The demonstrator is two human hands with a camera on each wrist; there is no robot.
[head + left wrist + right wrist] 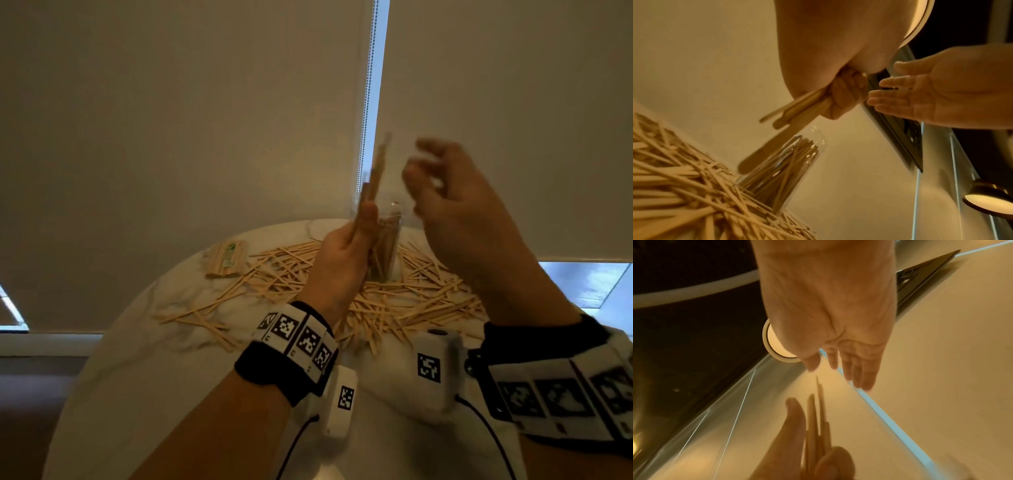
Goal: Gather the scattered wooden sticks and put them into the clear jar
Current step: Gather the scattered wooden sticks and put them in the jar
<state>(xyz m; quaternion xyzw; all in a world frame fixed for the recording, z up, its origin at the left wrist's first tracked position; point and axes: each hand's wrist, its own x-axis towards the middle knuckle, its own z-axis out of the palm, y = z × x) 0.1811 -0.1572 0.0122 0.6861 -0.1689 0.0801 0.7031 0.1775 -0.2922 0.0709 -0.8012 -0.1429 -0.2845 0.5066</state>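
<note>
1. Head view: the left hand (346,253) is raised above the round white marble-patterned table (164,370), its fingers clamped on a small bundle of flat pale wooden sticks (376,171) that points upward. This hand and bundle stand in front of the tall clear jar (388,240), which sits near the table's far edge and already contains sticks. The right hand (455,205) is up beside the bundle, apart from it, blurred, fingers loosely bent and holding nothing. Loose scattered sticks (411,301) cover the far half of the table around the jar. A wrapped pack of sticks (227,258) lies near the far left edge. Pale roller blinds (171,120) hang behind the table.

2. Left wrist view: only here the lower ends of the held sticks (789,112) show, poking out below the curled fingers (844,97) above the jar's mouth (809,142). The right hand's palm (937,91) faces them, fingers straight. The loose pile (684,186) crowds against the jar's base.

3. Right wrist view: the right hand (830,308) is spread and empty. The bundle's tips (818,410) sit just beyond it, not touching. The jar is out of sight.
</note>
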